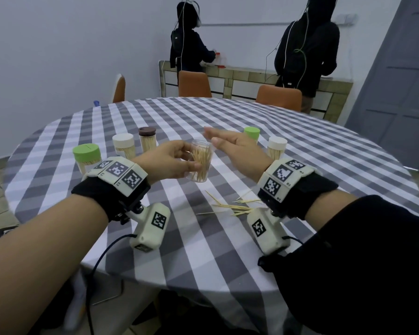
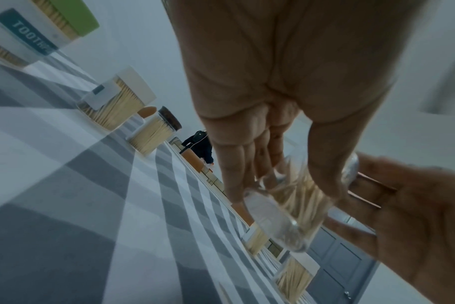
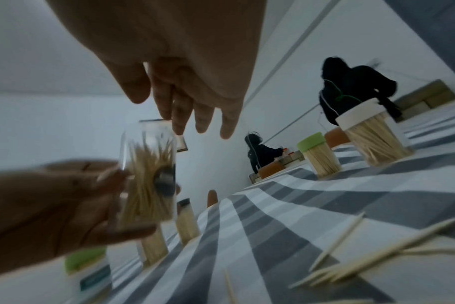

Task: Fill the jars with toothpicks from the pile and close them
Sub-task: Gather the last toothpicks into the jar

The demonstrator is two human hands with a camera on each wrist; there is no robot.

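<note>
Head view: left hand [image 1: 169, 160] fingers curl round a lidless clear toothpick jar [image 1: 200, 163], held above the tabletop [image 1: 203, 250]; right hand [image 1: 237, 147] hovers beside it — fingers straight, empty; loose toothpicks [image 1: 230, 206] lie nearby

Only partly legible: "TOOTH…" in white capitals on a teal label [image 2: 23, 34], stuck to the green-lidded jar [image 2: 39, 24]; rest cut off. Wrist-band codes beside it too small to read surely.

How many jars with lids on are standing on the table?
5: green-lidded jar, white-lidded jar and brown-lidded jar on the left; green-lidded jar and white-lidded jar on the right, behind the right hand. More may be hidden.
</note>
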